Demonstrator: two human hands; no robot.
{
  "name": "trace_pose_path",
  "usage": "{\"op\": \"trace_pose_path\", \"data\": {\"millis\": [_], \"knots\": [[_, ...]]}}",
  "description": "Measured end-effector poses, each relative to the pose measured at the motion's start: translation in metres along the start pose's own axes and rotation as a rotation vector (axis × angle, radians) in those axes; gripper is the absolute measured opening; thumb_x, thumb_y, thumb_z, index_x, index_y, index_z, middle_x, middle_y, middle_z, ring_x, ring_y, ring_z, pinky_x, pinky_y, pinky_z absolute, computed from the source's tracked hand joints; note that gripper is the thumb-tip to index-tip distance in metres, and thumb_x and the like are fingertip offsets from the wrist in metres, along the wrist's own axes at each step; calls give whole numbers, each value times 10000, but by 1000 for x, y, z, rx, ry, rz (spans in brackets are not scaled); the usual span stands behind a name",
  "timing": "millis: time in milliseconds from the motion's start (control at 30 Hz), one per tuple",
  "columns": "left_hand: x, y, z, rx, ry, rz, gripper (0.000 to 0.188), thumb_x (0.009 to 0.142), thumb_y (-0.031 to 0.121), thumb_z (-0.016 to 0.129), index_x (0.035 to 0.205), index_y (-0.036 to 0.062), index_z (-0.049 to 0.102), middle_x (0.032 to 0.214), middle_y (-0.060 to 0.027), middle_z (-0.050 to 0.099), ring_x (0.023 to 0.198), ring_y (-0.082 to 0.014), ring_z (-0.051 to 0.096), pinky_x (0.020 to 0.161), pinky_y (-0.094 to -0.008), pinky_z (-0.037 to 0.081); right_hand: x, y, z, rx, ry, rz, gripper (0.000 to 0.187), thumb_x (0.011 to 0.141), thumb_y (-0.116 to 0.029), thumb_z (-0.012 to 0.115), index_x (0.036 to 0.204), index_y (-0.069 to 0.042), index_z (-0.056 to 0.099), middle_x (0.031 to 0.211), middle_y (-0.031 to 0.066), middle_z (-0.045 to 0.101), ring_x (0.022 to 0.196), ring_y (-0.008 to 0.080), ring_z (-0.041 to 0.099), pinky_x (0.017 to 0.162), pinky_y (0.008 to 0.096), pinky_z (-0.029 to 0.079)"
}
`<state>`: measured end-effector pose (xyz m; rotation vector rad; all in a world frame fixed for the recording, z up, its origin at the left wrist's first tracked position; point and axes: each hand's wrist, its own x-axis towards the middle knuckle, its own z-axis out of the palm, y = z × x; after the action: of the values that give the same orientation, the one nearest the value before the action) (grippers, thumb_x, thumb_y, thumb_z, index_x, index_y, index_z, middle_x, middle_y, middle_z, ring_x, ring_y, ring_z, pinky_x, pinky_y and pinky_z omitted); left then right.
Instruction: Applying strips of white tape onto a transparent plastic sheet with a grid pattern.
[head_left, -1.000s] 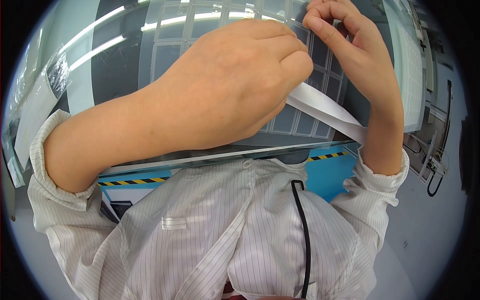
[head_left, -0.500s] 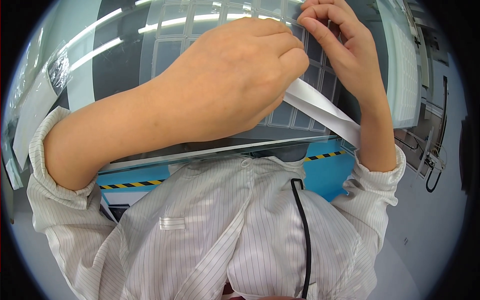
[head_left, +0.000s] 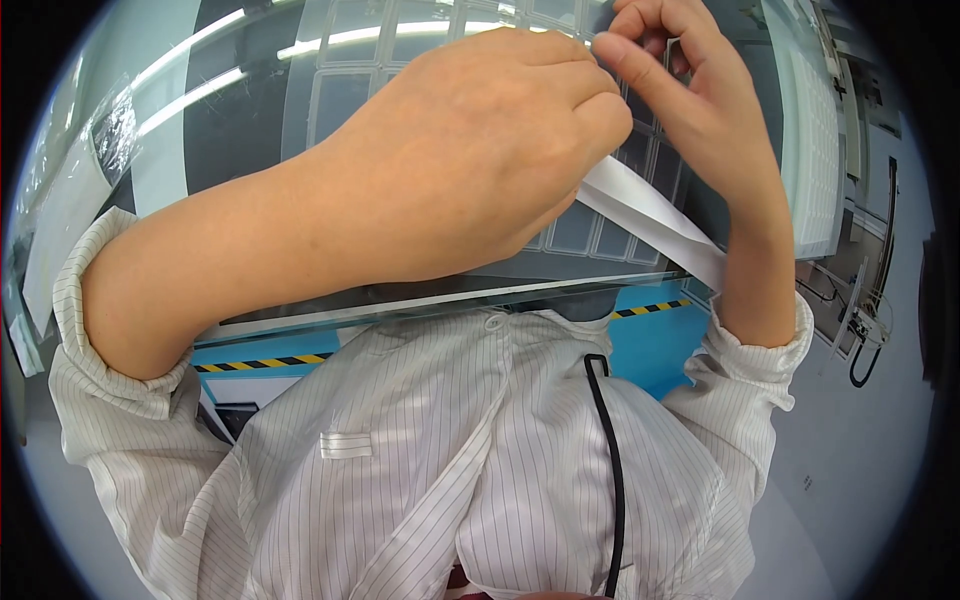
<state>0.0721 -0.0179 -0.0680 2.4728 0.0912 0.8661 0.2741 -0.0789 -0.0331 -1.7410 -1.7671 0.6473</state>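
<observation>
Before us, on the glass-edged grey bench (head_left: 440,298), lies a clear plastic tray of rectangular cells (head_left: 345,95). Our bare left hand (head_left: 520,130) is above its middle, our bare right hand (head_left: 685,85) above its right side. A flat white strip (head_left: 655,218) slants rightward from beneath the left hand. Crinkled clear film (head_left: 115,130) lies far left.

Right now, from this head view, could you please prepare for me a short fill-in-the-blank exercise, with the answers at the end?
1. The left hand covers more of the gridded clear tray than the ____ hand does.
2. In this view, the white strip runs from the ____ hand down to the right forearm.
3. The hazard band alternates black with ____.
4. The strap on the striped shirt is coloured ____.

Missing words: right; left; yellow; black.
</observation>
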Motion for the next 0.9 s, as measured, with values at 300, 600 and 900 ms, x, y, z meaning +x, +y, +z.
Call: {"op": "trace_pose_path", "data": {"millis": [300,600,900], "knots": [[1,-2,2,14,47,70,117,795,42,676,859,-10,592,884,-144,637,912,-323,640,847,-421,522,-2,15,6,-89,183,-63,133,937,-35,673,995,-20,553,955,59,514,783,135,471,691,280,422],[0,0,-12,-78,62,-16,117,846,-18,671,939,7,604,911,-125,636,808,-313,605,721,-394,486,-57,-40,-12,136,-57,55,131,1012,-89,605,1034,33,645,950,21,643,879,98,555,806,239,449],[6,10,-10,-152,53,-50,114,821,-34,683,895,10,607,768,-95,579,688,-274,546,635,-376,433,-74,-31,-12,54,104,-78,65,913,10,675,970,22,647,1042,87,646,902,129,559,825,263,456]]}}
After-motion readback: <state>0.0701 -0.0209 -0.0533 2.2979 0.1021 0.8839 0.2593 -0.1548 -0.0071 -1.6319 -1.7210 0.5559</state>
